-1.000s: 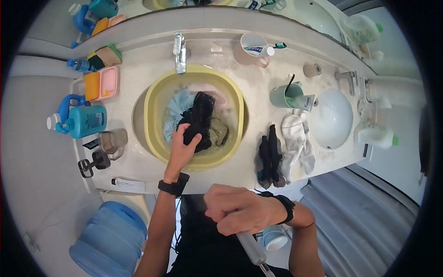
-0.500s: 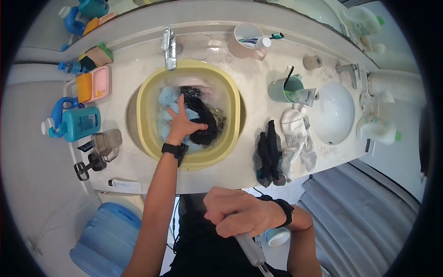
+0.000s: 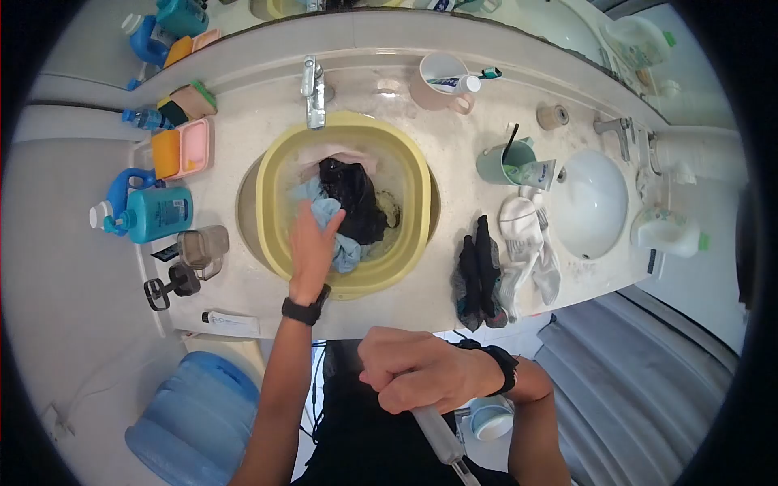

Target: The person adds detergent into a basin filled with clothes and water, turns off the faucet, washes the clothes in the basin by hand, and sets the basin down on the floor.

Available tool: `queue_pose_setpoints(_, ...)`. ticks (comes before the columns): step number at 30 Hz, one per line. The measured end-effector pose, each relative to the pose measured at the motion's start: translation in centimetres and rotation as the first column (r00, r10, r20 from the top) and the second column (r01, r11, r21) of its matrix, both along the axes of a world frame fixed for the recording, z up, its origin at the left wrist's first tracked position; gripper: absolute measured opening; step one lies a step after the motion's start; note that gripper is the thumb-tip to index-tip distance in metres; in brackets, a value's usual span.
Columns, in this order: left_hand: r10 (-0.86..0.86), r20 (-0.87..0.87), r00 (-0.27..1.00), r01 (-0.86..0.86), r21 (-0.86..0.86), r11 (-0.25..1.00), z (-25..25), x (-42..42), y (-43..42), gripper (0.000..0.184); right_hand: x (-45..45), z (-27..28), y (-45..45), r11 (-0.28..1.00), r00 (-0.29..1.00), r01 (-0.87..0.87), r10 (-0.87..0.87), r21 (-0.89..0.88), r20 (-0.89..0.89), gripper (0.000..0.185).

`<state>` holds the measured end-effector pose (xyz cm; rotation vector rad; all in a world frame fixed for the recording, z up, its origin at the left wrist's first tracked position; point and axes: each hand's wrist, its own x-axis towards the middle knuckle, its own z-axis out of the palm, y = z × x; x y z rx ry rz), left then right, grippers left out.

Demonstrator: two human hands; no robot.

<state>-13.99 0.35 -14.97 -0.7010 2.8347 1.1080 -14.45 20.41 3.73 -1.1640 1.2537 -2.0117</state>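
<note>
A yellow basin (image 3: 424,202) of water sits in the left sink under the chrome faucet. In it lie a light-blue cloth (image 3: 347,254), a black cloth (image 3: 353,201) and a pale pink cloth (image 3: 356,157). My left hand (image 3: 314,249), with a dark watch on the wrist, is closed on the blue cloth at the basin's near left side. In front of my body, my right hand (image 3: 421,373) is wrapped round a pale grey handle (image 3: 440,436), whose thin end points down. What the handle belongs to is cut off by the frame edge.
Dark socks (image 3: 478,275) and white socks (image 3: 523,247) lie right of the basin. Beyond them is a second white sink (image 3: 592,206). Cups (image 3: 442,85) with toothpaste stand at the back. Teal and blue bottles (image 3: 160,213) line the left side, near a pink soap dish (image 3: 194,146).
My left hand has gone from spread over the clothes to gripping the blue cloth and has drawn back toward me. My right hand keeps its hold. The view has shifted slightly.
</note>
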Motion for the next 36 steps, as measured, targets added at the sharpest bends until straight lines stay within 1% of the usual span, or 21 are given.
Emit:
queue_pose_setpoints(4,0.033,-0.039,0.999,-0.032,0.025,0.999,2.8,0.7,-2.0,0.045,0.0,0.2,-0.1,1.000,1.000,0.016,-0.016,0.003,-0.014,0.023)
queue_pose_setpoints(7,-0.001,-0.088,0.996,-0.005,-0.067,0.998,2.8,0.7,-2.7,0.044,0.0,0.3,0.0,1.000,1.000,0.018,-0.018,0.009,-0.010,0.022)
queue_pose_setpoints(9,-0.012,0.060,0.998,0.026,-0.245,0.969,1.6,0.8,-2.5,0.040,-0.1,0.4,0.2,1.000,1.000,0.017,-0.017,0.009,0.000,0.021)
queue_pose_setpoints(10,-0.016,0.058,0.998,0.029,-0.243,0.970,1.9,0.4,-2.0,0.040,-0.1,0.2,0.3,1.000,1.000,0.020,-0.020,0.007,-0.010,0.021)
queue_pose_setpoints(13,-0.066,0.221,0.973,0.137,-0.325,0.936,2.5,-0.2,1.0,0.040,-0.2,0.1,0.9,0.999,0.999,0.042,-0.042,0.011,0.003,0.021)
queue_pose_setpoints(15,-0.324,0.017,0.946,0.263,-0.626,0.734,2.4,-1.1,2.8,0.043,-0.2,0.0,1.4,0.998,0.998,0.061,-0.061,0.017,0.024,0.022)
queue_pose_setpoints(17,-0.539,-0.161,0.827,0.497,-0.242,0.834,0.0,-2.5,4.2,0.046,-0.2,-0.1,1.8,0.997,0.996,0.078,-0.079,0.015,0.038,0.021)
queue_pose_setpoints(19,-0.609,-0.453,0.650,0.673,-0.027,0.739,-5.1,-3.5,6.5,0.047,-0.1,-0.3,2.2,0.996,0.995,0.091,-0.092,0.025,0.026,0.020)
queue_pose_setpoints(20,-0.608,-0.453,0.652,0.672,-0.025,0.740,-5.9,-3.3,7.5,0.047,-0.1,-0.4,2.3,0.995,0.995,0.099,-0.100,0.031,0.010,0.020)
queue_pose_setpoints(21,-0.598,-0.242,0.764,0.632,0.095,0.769,-6.8,-3.2,8.5,0.047,0.1,-0.3,2.5,0.995,0.996,0.092,-0.092,0.032,0.010,0.020)
queue_pose_setpoints(22,-0.568,-0.015,0.823,0.559,0.203,0.804,-6.9,-3.4,9.1,0.047,0.4,0.1,2.8,0.983,0.983,0.183,-0.183,-0.008,0.001,0.018)
queue_pose_setpoints(23,-0.557,-0.019,0.830,0.548,0.208,0.810,-7.1,-3.5,9.0,0.047,0.3,0.6,3.1,0.962,0.962,0.271,-0.271,-0.045,-0.006,0.022)
queue_pose_setpoints(25,-0.492,0.336,0.803,0.521,0.004,0.853,-7.6,-3.3,9.1,0.047,-0.1,0.9,3.4,0.958,0.959,0.278,-0.281,-0.073,-0.041,0.027)
queue_pose_setpoints(26,-0.506,0.332,0.796,0.528,0.030,0.849,-7.4,-3.3,9.6,0.047,-0.3,0.4,3.4,0.978,0.976,0.209,-0.209,0.005,-0.054,0.018)
queue_pose_setpoints(27,-0.489,0.371,0.789,0.544,-0.054,0.837,-7.3,-3.2,9.6,0.048,-0.4,0.2,3.5,0.988,0.990,0.137,-0.133,0.077,-0.056,0.010)
queue_pose_setpoints(28,-0.458,0.411,0.788,0.552,-0.145,0.821,-7.4,-3.1,9.3,0.050,-0.5,0.6,3.9,0.986,0.989,0.144,-0.140,0.085,-0.046,0.008)
queue_pose_setpoints(29,-0.453,0.408,0.792,0.545,-0.139,0.827,-7.8,-3.4,9.1,0.050,-0.4,1.1,4.0,0.987,0.990,0.134,-0.131,0.092,-0.047,0.008)
queue_pose_setpoints(31,-0.450,0.576,0.682,0.608,-0.106,0.787,-8.5,-3.7,9.5,0.044,0.5,2.3,4.4,0.959,0.967,0.253,-0.254,0.131,-0.008,0.012)
queue_pose_setpoints(32,-0.449,0.574,0.685,0.626,-0.148,0.766,-9.4,-3.3,9.6,0.030,0.7,2.2,4.4,0.955,0.966,0.257,-0.259,0.147,-0.010,0.012)
queue_pose_setpoints(35,-0.434,0.548,0.715,0.614,-0.194,0.765,-10.4,-2.9,9.6,0.017,0.1,0.5,2.8,0.937,0.923,0.337,-0.310,0.091,-0.226,0.024)
queue_pose_setpoints(36,-0.441,0.446,0.779,0.568,-0.201,0.798,-10.2,-2.3,9.3,0.015,-0.7,1.4,3.5,0.975,0.969,0.221,-0.220,-0.002,-0.116,0.030)
